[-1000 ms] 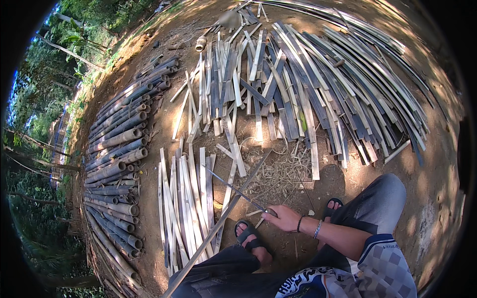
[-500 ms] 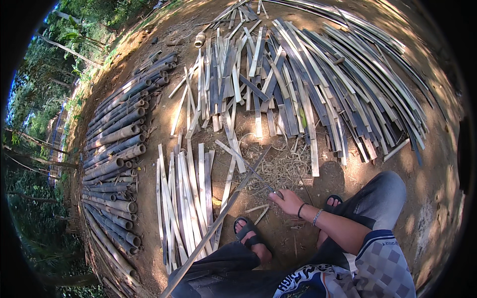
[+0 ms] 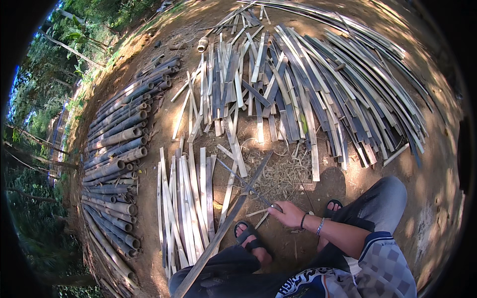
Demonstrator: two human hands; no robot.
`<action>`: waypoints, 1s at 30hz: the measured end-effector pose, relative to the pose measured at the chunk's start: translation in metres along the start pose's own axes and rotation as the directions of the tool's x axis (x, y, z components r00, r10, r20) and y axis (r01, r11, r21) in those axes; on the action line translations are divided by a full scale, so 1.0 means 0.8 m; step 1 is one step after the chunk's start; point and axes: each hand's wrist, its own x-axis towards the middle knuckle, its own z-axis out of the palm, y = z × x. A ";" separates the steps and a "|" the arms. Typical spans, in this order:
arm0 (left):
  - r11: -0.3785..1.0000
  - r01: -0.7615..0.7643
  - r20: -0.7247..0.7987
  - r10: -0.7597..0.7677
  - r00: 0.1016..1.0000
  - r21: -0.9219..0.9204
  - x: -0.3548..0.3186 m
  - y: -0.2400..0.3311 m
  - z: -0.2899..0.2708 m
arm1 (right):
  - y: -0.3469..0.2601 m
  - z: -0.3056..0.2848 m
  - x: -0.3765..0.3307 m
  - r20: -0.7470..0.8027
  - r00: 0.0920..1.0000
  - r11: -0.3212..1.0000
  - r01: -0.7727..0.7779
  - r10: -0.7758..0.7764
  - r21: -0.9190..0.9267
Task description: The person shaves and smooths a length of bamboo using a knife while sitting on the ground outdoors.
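My right hand (image 3: pixel 285 214) is closed around the handle of a long thin-bladed knife (image 3: pixel 262 198). The blade points away and to the left, crossing a long split bamboo strip (image 3: pixel 214 243). That strip slants from the lower edge, over my left leg, up to the litter of shavings. Its far part looks darker than the near part. Where blade and strip cross they seem to touch, but I cannot tell how deep the edge sits. My left hand is out of view, as is the strip's near end.
Pale bamboo strips (image 3: pixel 186 208) lie left of my sandalled feet. Whole dark bamboo poles (image 3: pixel 117 139) are stacked further left. A broad spread of split strips (image 3: pixel 318 94) covers the ground ahead. Curled shavings (image 3: pixel 283 174) litter the dirt before me.
The bamboo strip's near part has shifted right. The knife still crosses it, slightly lower in view, and my right hand is a little lower. The whole view has shifted slightly.
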 end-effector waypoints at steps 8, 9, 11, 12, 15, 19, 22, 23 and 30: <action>0.999 0.016 0.053 -0.013 0.999 -0.047 0.002 -0.009 0.003 | 0.065 -0.002 0.031 -0.184 0.973 0.988 -0.127 0.143 0.093; 0.999 0.018 0.062 -0.015 0.998 -0.043 0.002 -0.003 0.001 | 0.060 0.009 0.022 -0.156 0.983 0.989 -0.082 0.101 0.124; 1.000 0.011 0.027 -0.011 1.000 -0.004 -0.002 0.009 -0.009 | 0.043 0.015 0.014 -0.033 0.999 0.996 -0.010 0.012 0.085; 0.999 0.005 -0.026 -0.004 1.000 0.053 0.000 0.009 -0.007 | 0.037 0.013 0.012 -0.030 0.999 0.999 0.031 -0.030 0.036; 0.992 0.066 -0.026 -0.064 0.998 0.106 0.004 0.010 -0.014 | 0.043 0.013 0.018 -0.097 0.992 0.997 0.079 -0.079 0.001; 0.986 0.086 -0.042 -0.081 0.996 0.145 0.007 0.014 -0.017 | 0.061 0.002 0.053 -0.154 0.937 0.936 -0.278 0.314 0.216; 0.980 0.069 -0.121 -0.047 0.992 0.187 0.008 0.016 -0.019 | 0.061 0.008 0.041 -0.175 0.984 0.999 -0.032 0.034 0.015; 0.977 0.061 -0.162 -0.028 0.986 0.203 0.007 0.017 -0.020 | 0.058 0.008 0.037 -0.149 0.989 0.999 -0.027 0.020 -0.047; 0.792 0.033 -0.363 0.242 0.900 0.610 0.019 0.019 -0.031 | 0.064 -0.007 0.066 -0.123 0.899 0.893 -0.387 0.421 0.230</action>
